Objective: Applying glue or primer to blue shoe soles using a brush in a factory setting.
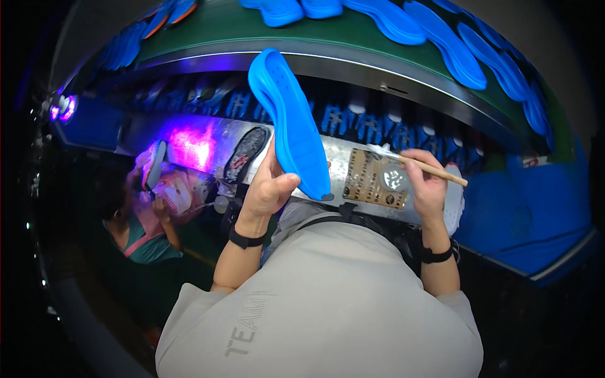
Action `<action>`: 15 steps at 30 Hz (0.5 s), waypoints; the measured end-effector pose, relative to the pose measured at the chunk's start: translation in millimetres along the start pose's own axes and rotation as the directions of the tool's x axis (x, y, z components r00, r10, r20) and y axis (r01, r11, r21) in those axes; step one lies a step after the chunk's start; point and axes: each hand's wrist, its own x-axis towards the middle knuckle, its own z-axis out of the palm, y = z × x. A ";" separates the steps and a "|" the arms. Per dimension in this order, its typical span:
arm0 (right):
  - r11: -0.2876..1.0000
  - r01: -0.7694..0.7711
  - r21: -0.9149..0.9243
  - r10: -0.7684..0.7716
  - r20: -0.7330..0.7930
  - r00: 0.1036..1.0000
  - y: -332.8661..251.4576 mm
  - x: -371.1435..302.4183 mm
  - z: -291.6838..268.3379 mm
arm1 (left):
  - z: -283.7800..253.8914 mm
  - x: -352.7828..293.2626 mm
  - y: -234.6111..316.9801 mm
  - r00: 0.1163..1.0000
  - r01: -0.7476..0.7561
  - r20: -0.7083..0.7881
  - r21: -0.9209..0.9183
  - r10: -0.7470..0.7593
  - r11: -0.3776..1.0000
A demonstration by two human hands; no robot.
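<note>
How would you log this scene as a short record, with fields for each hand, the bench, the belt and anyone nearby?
Left hand: holds a blue shoe sole
Right hand: holds a wooden-handled brush, tip white; whether it touches anything is unclear
Metal bench: brown printed sheet; dark shoe piece left of it
Green belt: more blue soles
Nearby: co-worker at left, with a pale shoe
</note>
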 end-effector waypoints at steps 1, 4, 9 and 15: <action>0.999 0.044 0.005 -0.044 0.034 0.998 -10.4 4.6 7.0 | 6.6 -2.6 -1.7 0.999 0.052 -0.006 -0.006 -0.052 0.999; 0.991 0.132 -0.017 -0.130 0.061 0.990 -29.4 18.1 24.1 | 24.5 -3.5 -4.7 0.996 0.082 0.017 0.028 -0.083 0.996; 0.957 0.271 -0.103 -0.260 0.110 0.959 -39.6 35.5 38.2 | 38.6 -8.6 -5.9 0.990 0.130 0.058 0.022 -0.131 0.991; 0.908 0.371 -0.195 -0.354 0.118 0.928 -43.0 36.1 42.7 | 40.5 -18.2 -15.4 0.990 0.112 0.078 0.030 -0.114 0.993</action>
